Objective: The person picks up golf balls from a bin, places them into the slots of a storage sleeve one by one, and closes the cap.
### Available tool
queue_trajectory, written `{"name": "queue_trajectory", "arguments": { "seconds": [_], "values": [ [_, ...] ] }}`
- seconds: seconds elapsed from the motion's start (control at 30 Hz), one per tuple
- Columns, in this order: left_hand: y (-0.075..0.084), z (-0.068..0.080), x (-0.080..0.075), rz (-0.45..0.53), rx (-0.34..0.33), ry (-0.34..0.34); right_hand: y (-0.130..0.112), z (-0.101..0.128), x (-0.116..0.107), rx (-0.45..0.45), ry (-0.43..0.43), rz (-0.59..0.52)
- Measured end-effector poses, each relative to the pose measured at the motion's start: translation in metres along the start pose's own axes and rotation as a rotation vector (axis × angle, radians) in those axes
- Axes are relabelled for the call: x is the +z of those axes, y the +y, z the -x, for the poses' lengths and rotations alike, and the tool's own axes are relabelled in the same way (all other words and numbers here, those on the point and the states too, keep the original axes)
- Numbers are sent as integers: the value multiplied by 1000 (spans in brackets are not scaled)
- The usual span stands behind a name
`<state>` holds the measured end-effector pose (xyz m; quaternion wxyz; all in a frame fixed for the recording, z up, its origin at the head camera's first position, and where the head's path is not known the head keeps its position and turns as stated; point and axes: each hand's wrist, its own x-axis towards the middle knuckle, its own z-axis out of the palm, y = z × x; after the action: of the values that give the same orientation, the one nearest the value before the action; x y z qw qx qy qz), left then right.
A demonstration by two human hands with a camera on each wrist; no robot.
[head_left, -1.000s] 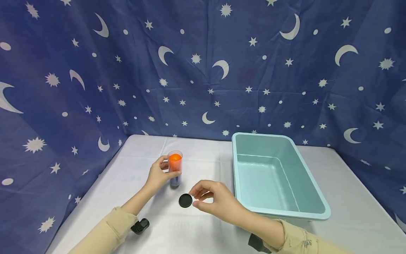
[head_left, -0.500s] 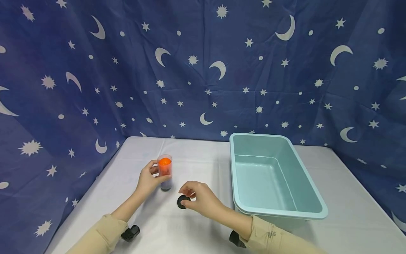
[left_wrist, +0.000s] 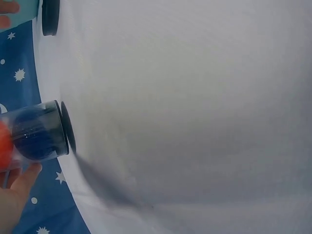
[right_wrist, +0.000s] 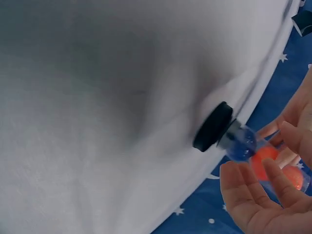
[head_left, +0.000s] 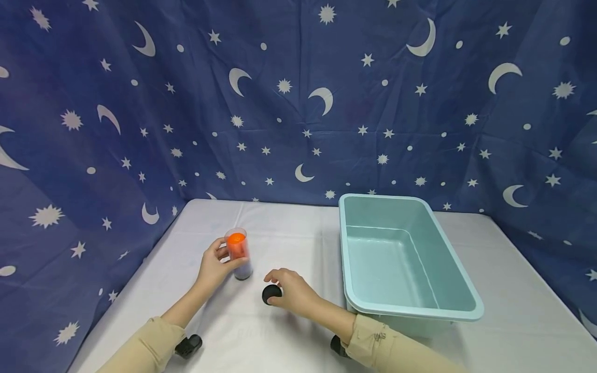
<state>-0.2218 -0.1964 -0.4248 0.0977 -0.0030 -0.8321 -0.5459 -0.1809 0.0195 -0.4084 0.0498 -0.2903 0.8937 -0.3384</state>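
My left hand [head_left: 213, 268] grips a clear plastic tube [head_left: 242, 268] around its side. Orange balls [right_wrist: 264, 162] and a dark blue ball [left_wrist: 33, 135] fill the tube. It leans a little, its dark base touching or just above the white cloth. To its right, a round black lid [head_left: 271, 294] lies on the table. Over the lid hovers my right hand [head_left: 298, 296], fingers loosely bent and thumb in front of the lid's edge. In the right wrist view the fingertips [right_wrist: 230, 170] appear apart from the lid.
A pale teal basin [head_left: 391, 311] stands on the right of the white-covered table [head_left: 298, 233], just beyond the right forearm. A dark blue curtain [head_left: 280, 93] with moons and stars hangs behind the table. Black wrist devices [head_left: 188, 346] sit below both forearms.
The right hand has come left over the lid, whose visible face now looks smoother and without the ring seen earlier. The left hand has shifted the tube slightly left and tilted it.
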Motion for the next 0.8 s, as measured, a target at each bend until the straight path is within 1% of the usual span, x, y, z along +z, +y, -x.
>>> {"name": "queue_trajectory", "arguments": {
  "seconds": [0.2, 0.4, 0.57, 0.63, 0.8],
  "values": [
    [-2, 2, -3, -6, -3, -4, 7, -4, 8, 16, -32, 75],
    [-4, -1, -5, 4, -9, -13, 9, -9, 10, 37, -75, 137],
    [-7, -1, -6, -5, -20, -21, 12, -12, 14, 27, -99, 193],
    [-9, 0, -7, 1, -24, -34, 13, -13, 16, 21, -103, 218],
    [-11, -1, -12, 18, -16, -102, 13, -14, 18, 21, -98, 269]
  ]
}}
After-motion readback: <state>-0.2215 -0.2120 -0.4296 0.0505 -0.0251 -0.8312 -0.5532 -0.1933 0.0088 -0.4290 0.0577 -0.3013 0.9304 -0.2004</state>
